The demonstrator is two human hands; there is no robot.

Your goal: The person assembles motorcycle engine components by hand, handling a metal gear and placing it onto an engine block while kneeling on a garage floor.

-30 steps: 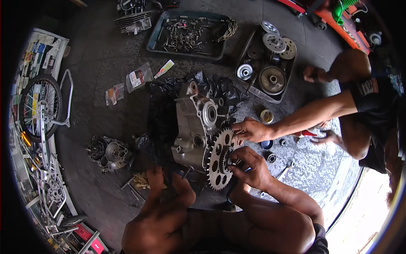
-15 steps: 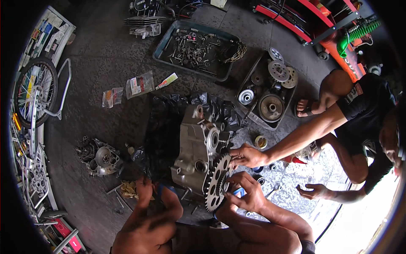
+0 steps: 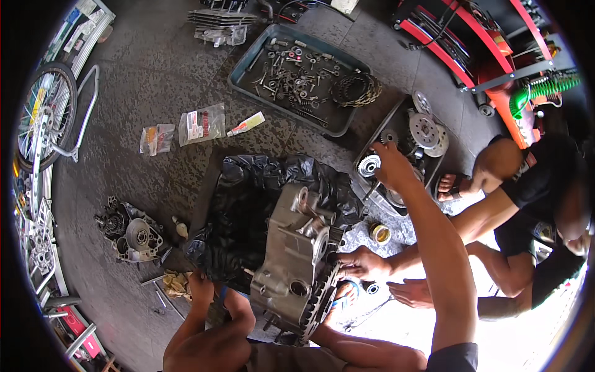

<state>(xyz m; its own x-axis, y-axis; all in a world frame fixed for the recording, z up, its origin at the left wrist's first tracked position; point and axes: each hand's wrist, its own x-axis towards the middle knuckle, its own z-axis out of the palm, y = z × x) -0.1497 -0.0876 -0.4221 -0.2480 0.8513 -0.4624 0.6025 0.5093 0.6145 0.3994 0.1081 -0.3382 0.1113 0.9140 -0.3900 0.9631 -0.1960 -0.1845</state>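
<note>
The grey metal engine case (image 3: 282, 248) stands tilted on black plastic between my knees. A large toothed gear (image 3: 321, 299), seen almost edge-on, sits against its right side. My right hand (image 3: 392, 166) reaches into the parts tray (image 3: 441, 167), its fingers curled at the right edge of a small silver gear (image 3: 369, 165). By the lower left edge of the plastic, my left hand (image 3: 199, 288) has bent fingers beside a crumpled brown cloth (image 3: 178, 285); what it grips is hidden. A co-worker's hand (image 3: 365, 263) touches the large gear's upper edge; their other hand (image 3: 412, 292) hovers lower right.
A blue-grey bin (image 3: 238, 77) of bolts, springs and chain lies at the back. Plastic packets (image 3: 202, 124) and a tube (image 3: 246, 124) lie before it. An opened casing (image 3: 139, 239) is at left, a small tin (image 3: 380, 233) at right. Black plastic (image 3: 235, 211) surrounds the engine.
My right hand has left the large gear and moved up and right to the parts tray. The large gear now shows more edge-on. The co-worker's hand remains at it.
</note>
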